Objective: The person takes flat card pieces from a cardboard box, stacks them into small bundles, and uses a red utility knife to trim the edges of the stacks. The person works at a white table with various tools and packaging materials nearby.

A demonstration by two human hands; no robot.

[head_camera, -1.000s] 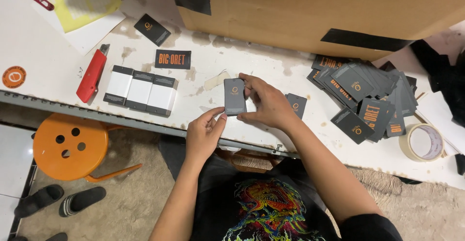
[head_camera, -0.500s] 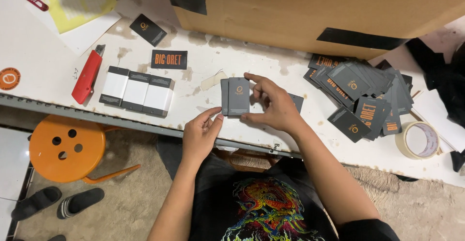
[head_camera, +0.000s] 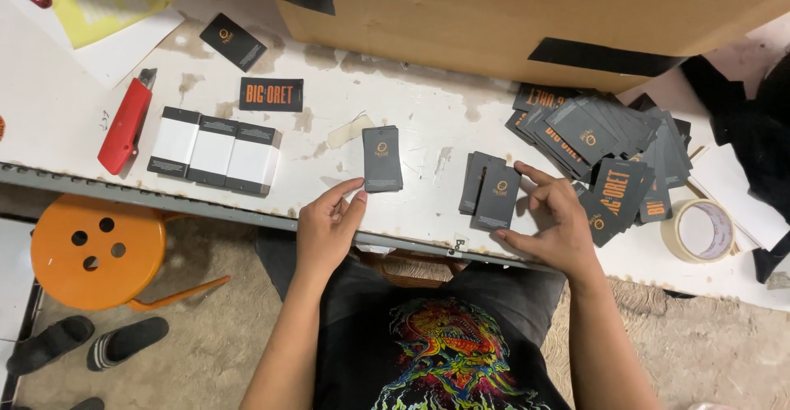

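On the white tabletop (head_camera: 74,122), a dark card stack (head_camera: 383,159) lies flat, the left hand (head_camera: 325,229) touching its lower edge, grip loose and empty. Right of that stack, the right hand (head_camera: 555,221) fingers a second small stack (head_camera: 491,192), grip slack.

A single head-worn camera looks steeply down from above the person's chest, close over the near edge of the white table (head_camera: 428,122). It faces the cardboard box (head_camera: 527,6) at the table's far edge, with floor showing below.
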